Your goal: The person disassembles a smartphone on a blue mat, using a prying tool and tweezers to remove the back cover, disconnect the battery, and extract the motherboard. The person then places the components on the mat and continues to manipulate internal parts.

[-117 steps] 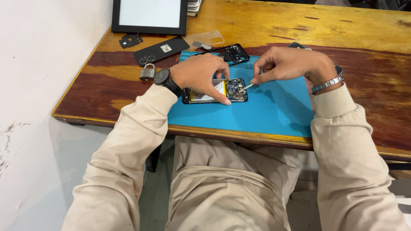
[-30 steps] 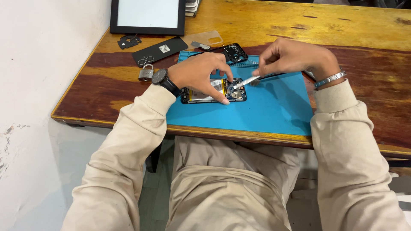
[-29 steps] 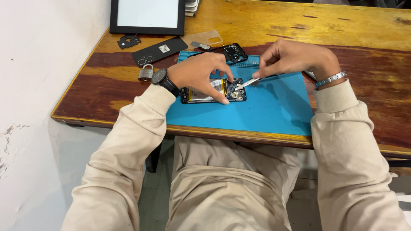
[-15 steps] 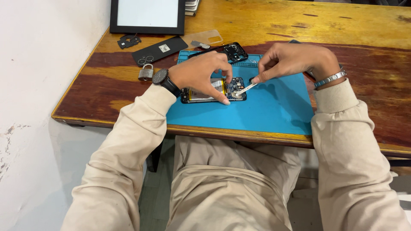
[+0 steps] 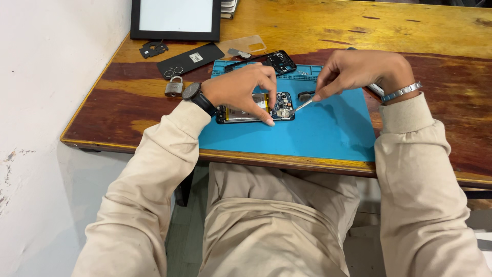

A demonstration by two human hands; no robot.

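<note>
- Pinning an opened phone point(image 5: 254, 108) flat to the blue work mat point(image 5: 328, 128), the left hand point(image 5: 241, 90) arches over it with fingertips pressed on its near edge, seemingly so the body cannot slide under the tool.
- The right hand point(image 5: 359, 69) is closed in a pinch around a thin metal tool point(image 5: 303, 105), held low and slanted so its tip meets the exposed circuit board at the phone's right end.
- The phone lies with its back off, battery and board facing up, near the mat's middle, close to the person's body where both hands reach it easily.
- A black phone frame point(image 5: 277, 61) rests at the mat's far edge, apart from the work.
- Off the mat, on the wooden table point(image 5: 435, 31), sit a padlock point(image 5: 174, 87), a black back cover point(image 5: 190, 59), a clear case point(image 5: 243, 45) and a framed white panel point(image 5: 176, 18), all pushed toward the wall side, likely to keep the mat free.
</note>
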